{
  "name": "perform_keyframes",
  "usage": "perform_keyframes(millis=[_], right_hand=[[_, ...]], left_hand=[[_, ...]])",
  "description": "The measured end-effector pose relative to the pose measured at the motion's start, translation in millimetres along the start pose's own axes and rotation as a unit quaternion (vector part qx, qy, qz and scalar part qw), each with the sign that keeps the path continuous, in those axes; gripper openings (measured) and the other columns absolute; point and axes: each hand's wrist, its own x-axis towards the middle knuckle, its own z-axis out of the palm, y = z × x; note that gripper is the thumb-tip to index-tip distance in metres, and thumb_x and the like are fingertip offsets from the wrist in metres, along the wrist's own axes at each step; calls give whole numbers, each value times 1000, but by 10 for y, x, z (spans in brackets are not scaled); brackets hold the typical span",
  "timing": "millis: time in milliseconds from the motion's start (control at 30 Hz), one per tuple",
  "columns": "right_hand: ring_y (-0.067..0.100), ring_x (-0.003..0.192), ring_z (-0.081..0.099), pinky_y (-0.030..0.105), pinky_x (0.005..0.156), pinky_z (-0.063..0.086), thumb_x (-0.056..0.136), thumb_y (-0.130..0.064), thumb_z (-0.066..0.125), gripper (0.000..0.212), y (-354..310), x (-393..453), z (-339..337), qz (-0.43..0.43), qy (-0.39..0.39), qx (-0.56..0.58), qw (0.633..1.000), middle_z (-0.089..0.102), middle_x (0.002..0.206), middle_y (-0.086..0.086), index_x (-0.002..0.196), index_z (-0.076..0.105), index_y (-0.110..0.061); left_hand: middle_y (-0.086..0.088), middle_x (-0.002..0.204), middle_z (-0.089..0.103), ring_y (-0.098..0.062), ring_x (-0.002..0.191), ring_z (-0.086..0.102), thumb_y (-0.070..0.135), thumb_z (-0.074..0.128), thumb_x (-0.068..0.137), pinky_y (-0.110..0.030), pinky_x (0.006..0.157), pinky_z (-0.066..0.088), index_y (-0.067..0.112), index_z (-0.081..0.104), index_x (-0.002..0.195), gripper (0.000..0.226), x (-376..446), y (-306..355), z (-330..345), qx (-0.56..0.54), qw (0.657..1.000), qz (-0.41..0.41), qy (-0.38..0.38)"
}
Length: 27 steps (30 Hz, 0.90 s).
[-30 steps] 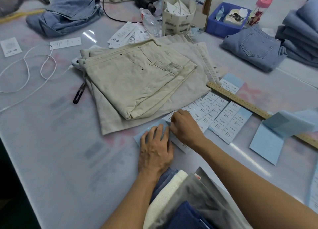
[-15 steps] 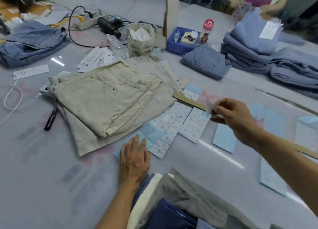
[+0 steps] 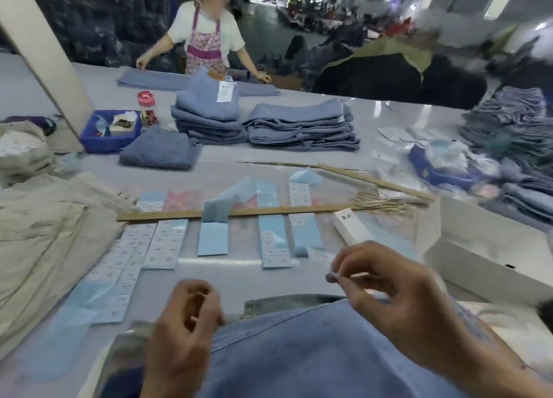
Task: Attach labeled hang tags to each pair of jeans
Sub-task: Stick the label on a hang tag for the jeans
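My right hand pinches a small white sticker label between thumb and forefinger, above a pair of blue jeans at the table's near edge. My left hand hovers over the jeans' left side with fingers curled and nothing visible in them. Sheets of sticker labels on blue backing lie in front of me, under a wooden ruler. A white hang tag lies right of the sheets, near a bundle of tan strings.
Beige trousers spread at the left. Folded blue jeans stacks sit at the far side, with a blue tray and red-capped bottle. A white open box is at right. Another person works across the table.
The view has swung right and up. My right hand carried a peeled label from the sheets to above the blue jeans. My left hand lifted off the label sheet and curled.
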Motion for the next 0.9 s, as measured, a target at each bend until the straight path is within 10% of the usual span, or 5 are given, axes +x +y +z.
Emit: perform_keyframes(millis=[133, 533, 700, 900], right_hand=[[11, 89, 62, 15, 83, 46, 96, -12, 65, 9, -147, -413, -42, -150, 13, -204, 967, 63, 103, -3, 87, 66, -12], [5, 90, 42, 7, 92, 18, 107, -25, 45, 19, -351, -1110, -363, -143, -34, -440, 886, 45, 102, -6, 101, 63, -22], [2, 106, 54, 12, 90, 38, 105, -26, 54, 9, -281, -1252, -434, -123, 35, -388, 913, 54, 119, -11, 110, 61, -26], [16, 65, 67, 25, 54, 57, 89, -44, 71, 13, -331, -1258, -483, 148, 231, 36, 961, 68, 83, -3, 92, 71, -31]], left_hand=[[-15, 59, 66, -22, 47, 52, 44, 71, 82, -23, 40, 35, 11, 68, 77, 34, -285, 731, 642, -155, 958, -116, -211], [-12, 47, 49, -16, 35, 35, 3, 76, 87, -20, 34, 27, 7, 67, 65, 23, -546, 1103, 993, -184, 931, -131, -287], [-11, 47, 47, -13, 36, 34, -2, 78, 82, -19, 35, 25, 4, 65, 65, 23, -607, 1173, 1070, -199, 930, -124, -282], [-5, 58, 62, -6, 45, 46, 3, 70, 91, -13, 43, 36, 12, 69, 70, 23, -737, 1239, 1131, -201, 948, -26, -246]])
